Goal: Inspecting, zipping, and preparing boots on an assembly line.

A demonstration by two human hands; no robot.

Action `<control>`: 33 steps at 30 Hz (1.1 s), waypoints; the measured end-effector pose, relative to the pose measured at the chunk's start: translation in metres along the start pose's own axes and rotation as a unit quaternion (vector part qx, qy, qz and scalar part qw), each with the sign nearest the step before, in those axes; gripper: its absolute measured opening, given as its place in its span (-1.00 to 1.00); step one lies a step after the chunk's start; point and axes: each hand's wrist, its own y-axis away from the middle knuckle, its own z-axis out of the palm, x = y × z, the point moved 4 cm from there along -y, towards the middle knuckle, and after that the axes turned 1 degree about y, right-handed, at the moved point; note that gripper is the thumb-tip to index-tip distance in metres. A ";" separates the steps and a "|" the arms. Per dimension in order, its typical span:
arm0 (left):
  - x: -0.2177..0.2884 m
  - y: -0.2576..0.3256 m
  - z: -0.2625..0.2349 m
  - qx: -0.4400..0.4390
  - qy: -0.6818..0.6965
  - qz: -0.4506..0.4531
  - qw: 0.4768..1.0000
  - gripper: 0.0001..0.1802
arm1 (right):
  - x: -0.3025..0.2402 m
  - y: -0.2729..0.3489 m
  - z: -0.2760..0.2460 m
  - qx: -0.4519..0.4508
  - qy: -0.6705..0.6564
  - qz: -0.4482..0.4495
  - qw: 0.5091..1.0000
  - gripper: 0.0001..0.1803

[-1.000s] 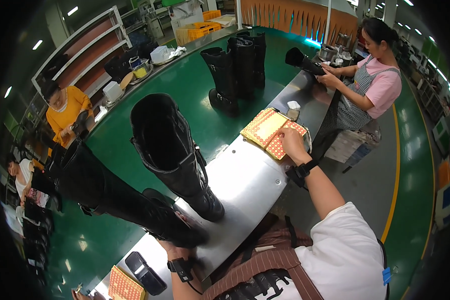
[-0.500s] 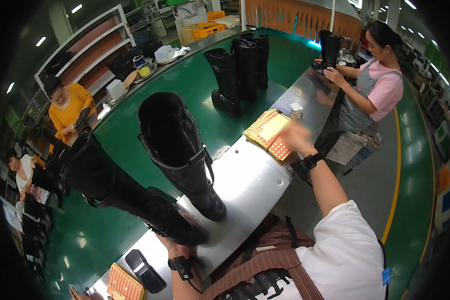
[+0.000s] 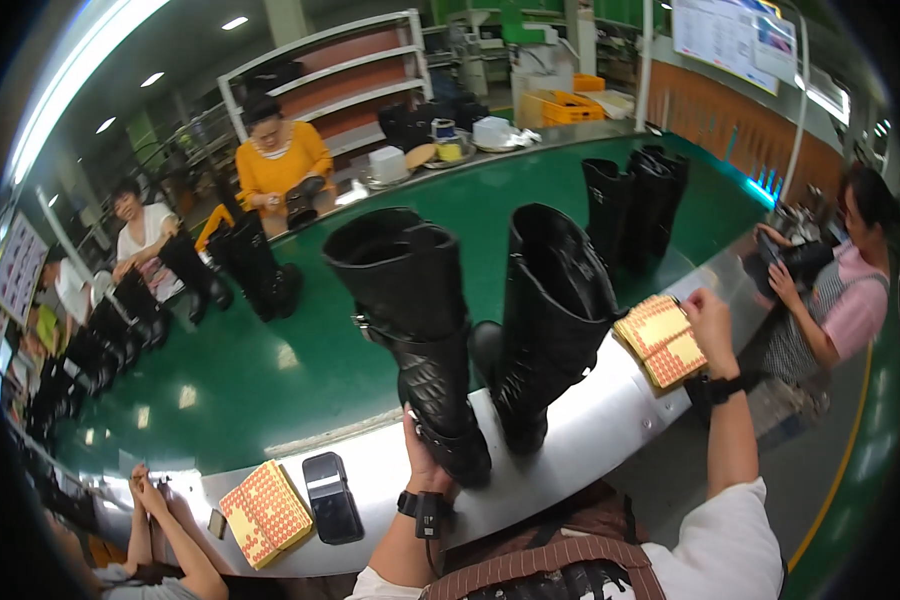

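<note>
A tall black boot point(image 3: 425, 335) with quilted ankle and buckled straps stands on the metal ledge, leaning slightly. My left hand point(image 3: 425, 455) is wrapped around its lower part from the left, the fingers partly hidden behind it. Just right of it stands a second black boot point(image 3: 545, 330), its top open. Farther right lies a stack of yellow sheets with round red stickers point(image 3: 662, 340). Over that stack's right edge is my right hand point(image 3: 710, 328), its fingers pinched together; what they hold, if anything, is too small to make out.
A phone point(image 3: 331, 497) and another stack of sticker sheets point(image 3: 266, 512) lie on the ledge at left. Several black boots point(image 3: 635, 205) stand on the green conveyor point(image 3: 350, 350). A co-worker's hands point(image 3: 145, 490) are at lower left; other people work around the belt.
The view has swung left. The boot in my left hand has gone from strongly tilted to nearly upright. My right hand has lifted from over the sticker sheets to their right edge, fingers pinched.
</note>
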 end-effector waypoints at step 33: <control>0.002 0.018 0.037 -0.051 -0.046 -0.042 0.997 -0.28 | -0.344 0.061 -0.123 -0.398 -0.088 -0.386 0.828 0.16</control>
